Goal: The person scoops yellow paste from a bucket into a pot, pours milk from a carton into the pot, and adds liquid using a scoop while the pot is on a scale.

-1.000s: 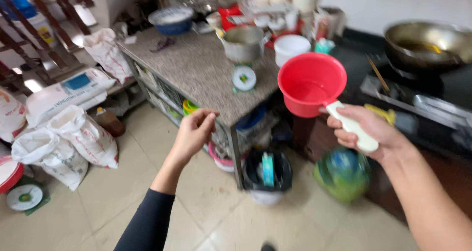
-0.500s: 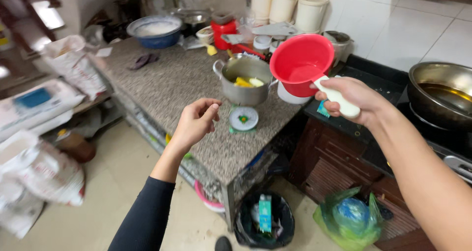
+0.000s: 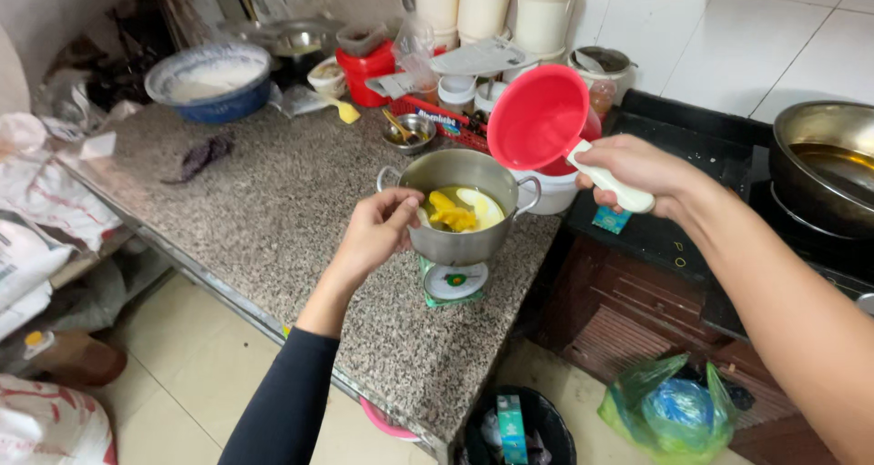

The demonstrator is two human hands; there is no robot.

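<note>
A steel pot point(image 3: 460, 233) with yellow pieces in pale liquid stands on a small green kitchen scale point(image 3: 452, 283) near the front of the granite counter point(image 3: 273, 210). My left hand point(image 3: 378, 231) rests against the pot's left rim, fingers curled on it. My right hand point(image 3: 637, 174) grips the white handle of a red plastic scoop point(image 3: 537, 117), held tilted above and to the right of the pot. I cannot see inside the scoop.
A blue bowl of white powder point(image 3: 211, 81), a red container point(image 3: 366, 69), white jars point(image 3: 492, 5) and small dishes crowd the counter's back. A wok point(image 3: 824, 160) sits on the stove at right. Below are a black bin point(image 3: 519, 424), a green bag point(image 3: 669, 406) and sacks point(image 3: 36, 237) at left.
My left hand has moved from above the counter onto the pot's rim. The red scoop stays in my right hand, now tipped above the pot. The view has come closer to the counter.
</note>
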